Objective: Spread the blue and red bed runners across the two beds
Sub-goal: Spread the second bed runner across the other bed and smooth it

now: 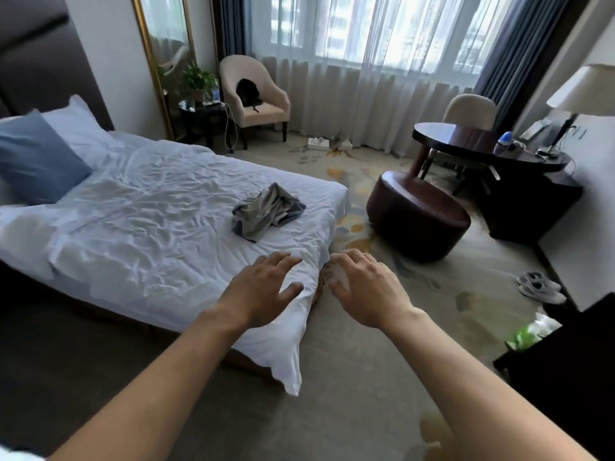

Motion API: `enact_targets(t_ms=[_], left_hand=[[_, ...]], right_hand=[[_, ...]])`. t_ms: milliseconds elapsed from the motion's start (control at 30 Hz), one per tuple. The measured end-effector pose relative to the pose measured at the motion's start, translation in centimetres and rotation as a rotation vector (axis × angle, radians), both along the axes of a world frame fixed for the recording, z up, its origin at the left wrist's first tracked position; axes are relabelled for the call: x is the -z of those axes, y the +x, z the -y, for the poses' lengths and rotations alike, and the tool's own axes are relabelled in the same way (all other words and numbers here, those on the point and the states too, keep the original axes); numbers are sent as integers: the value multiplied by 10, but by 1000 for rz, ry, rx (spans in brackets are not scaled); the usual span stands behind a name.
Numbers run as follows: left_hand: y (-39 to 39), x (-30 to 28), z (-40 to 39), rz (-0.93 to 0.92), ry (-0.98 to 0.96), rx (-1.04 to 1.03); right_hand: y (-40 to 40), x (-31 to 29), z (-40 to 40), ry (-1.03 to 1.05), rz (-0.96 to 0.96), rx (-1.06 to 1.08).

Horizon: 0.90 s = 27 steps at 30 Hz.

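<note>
A bed with a wrinkled white duvet [159, 207] fills the left half of the view. A crumpled blue-and-grey cloth bundle [266, 212], apparently a folded runner, lies near the bed's foot end. Both my arms reach forward. My left hand [263, 291] hovers with spread fingers over the duvet's near foot corner. My right hand [362, 287] is spread just past the bed's corner edge, above the carpet. Neither hand holds anything. No red runner and no second bed are in view.
A blue pillow [36, 161] and white pillows lie at the headboard. A round brown ottoman [419, 217] stands right of the bed's foot, a dark desk [482, 148] behind it. An armchair [256, 98] stands by the curtains. Sneakers [539, 287] lie on the carpet.
</note>
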<state>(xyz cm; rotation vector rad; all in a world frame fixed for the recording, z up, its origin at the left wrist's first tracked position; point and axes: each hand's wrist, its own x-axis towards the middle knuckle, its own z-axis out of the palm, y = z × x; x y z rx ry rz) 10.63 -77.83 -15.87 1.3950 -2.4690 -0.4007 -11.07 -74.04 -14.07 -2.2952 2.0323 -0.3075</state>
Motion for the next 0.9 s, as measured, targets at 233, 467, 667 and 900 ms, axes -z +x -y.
enact_targets(t_ms=[233, 467, 667, 900], left_hand=[[-79, 24, 154, 15, 43, -6], [-147, 38, 305, 41, 100, -104], [-169, 40, 414, 23, 112, -233], [-163, 75, 554, 12, 151, -375]], right_hand=[[-80, 19, 151, 5, 30, -1], [-156, 32, 319, -5, 23, -109], [-179, 33, 458, 24, 4, -233], [-165, 65, 632, 65, -4, -370]])
